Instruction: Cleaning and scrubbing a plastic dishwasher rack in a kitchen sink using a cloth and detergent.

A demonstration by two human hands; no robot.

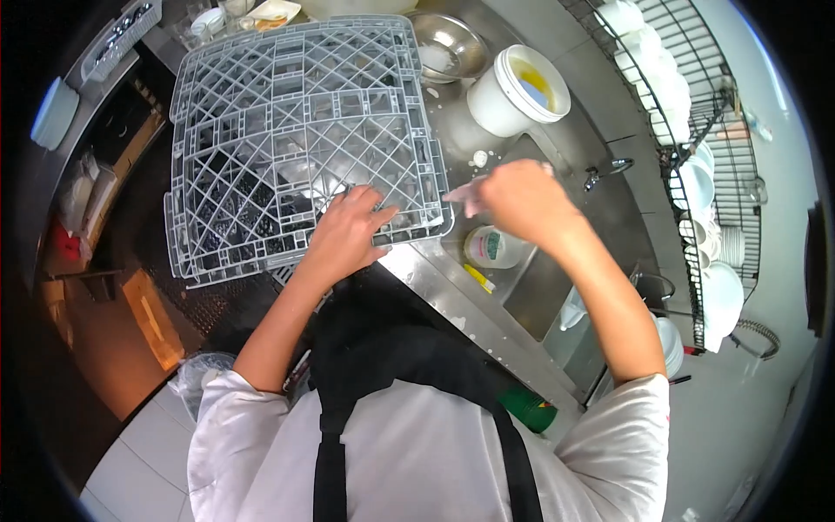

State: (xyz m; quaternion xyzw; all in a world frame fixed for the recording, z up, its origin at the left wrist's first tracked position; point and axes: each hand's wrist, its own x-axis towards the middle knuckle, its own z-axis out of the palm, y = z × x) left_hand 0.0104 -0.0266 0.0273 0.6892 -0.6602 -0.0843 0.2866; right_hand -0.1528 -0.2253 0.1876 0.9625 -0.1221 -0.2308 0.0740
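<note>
A large grey plastic dishwasher rack [297,140] with a lattice face spans the area in front of me. My left hand [349,228] grips its near edge, the fingers over the lattice and the thumb at the rim. Just off the rack's right corner is my right hand [522,196], closed around a pinkish cloth [471,196] and slightly blurred. Below that hand, a clear plastic bottle [490,248] with a label sits in the steel sink area, beside a yellow tube-like object [479,277]. Some dark shapes show through the lattice, too broken up to name.
A white bucket [499,98] with yellow residue and a steel bowl [450,49] stand beyond the cloth. Along the right wall, a black wire shelf [701,130] holds white crockery. A faucet [607,173] juts from the wall. Stacked plates [55,114] sit at far left.
</note>
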